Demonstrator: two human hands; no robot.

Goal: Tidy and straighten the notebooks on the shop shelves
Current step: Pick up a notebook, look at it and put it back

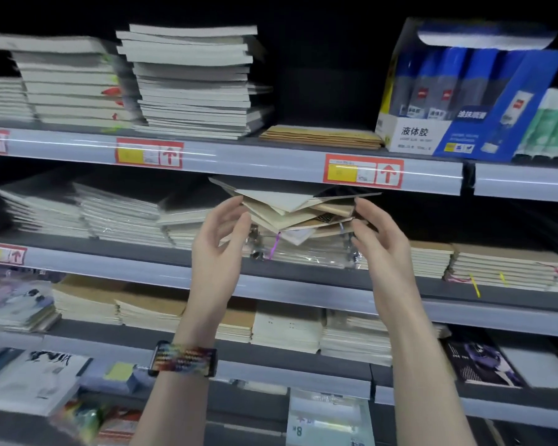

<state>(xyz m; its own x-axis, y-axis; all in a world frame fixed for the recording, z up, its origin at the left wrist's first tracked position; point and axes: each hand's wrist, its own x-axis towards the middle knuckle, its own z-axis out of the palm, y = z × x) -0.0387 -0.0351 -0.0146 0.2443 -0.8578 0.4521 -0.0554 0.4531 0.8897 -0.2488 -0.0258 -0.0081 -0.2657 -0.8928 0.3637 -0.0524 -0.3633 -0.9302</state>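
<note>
A skewed, fanned-out stack of thin beige and grey notebooks sits on the second shelf, on top of plastic-wrapped notebooks. My left hand holds the stack's left side, thumb and fingers curled round its edge. At the stack's right edge, my right hand has its fingers bent against the notebooks. The left wrist wears a multicoloured beaded band.
Tall stacks of white notebooks stand on the top shelf, with flat brown notebooks and a blue glue box to their right. More notebook piles fill the second shelf and lower shelves. Price tags line the shelf rails.
</note>
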